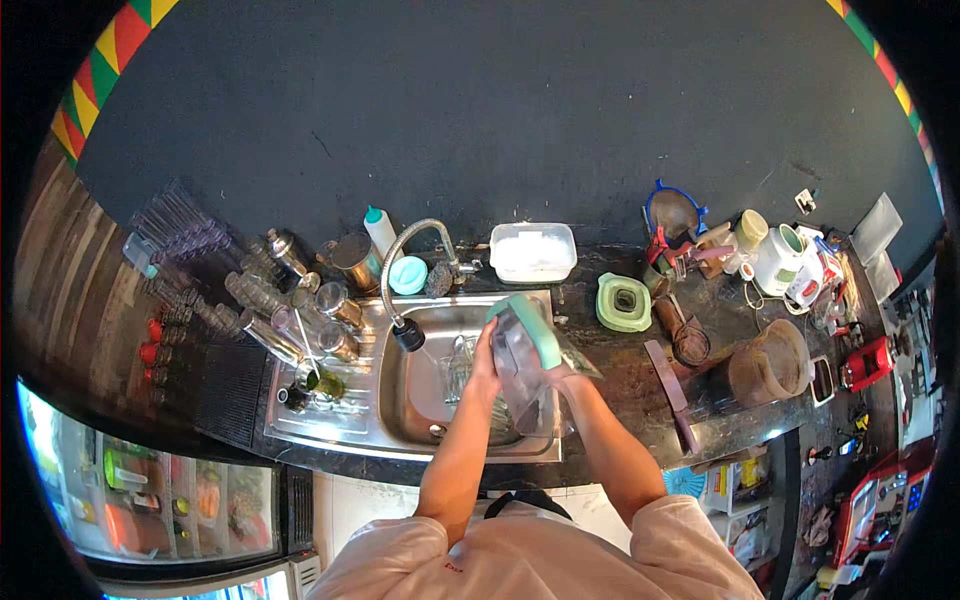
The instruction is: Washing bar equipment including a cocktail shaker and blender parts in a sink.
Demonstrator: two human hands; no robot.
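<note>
Over the right part of the sink (pixel 392 405) I hold a clear plastic container with a mint-green rim (pixel 520 365), tilted on its side. My left hand (pixel 486 358) grips its left side, and my right hand (pixel 566 376) is closed on its right side, fingers partly hidden behind it. To the left, the flexible tap (pixel 408 335) hangs over the basin, and a thin stream of water seems to leave its head. Clear glassware (pixel 460 365) lies in the basin, partly covered by my left hand and the container.
Metal cups and shakers (pixel 335 300) crowd the left drainboard. Behind the sink stand a squeeze bottle (pixel 380 230) and a white tub (pixel 533 252). On the right counter are a green lid (pixel 624 303), a purple bar (pixel 671 395), a large clear jug (pixel 770 365) and a blue-rimmed strainer (pixel 675 210).
</note>
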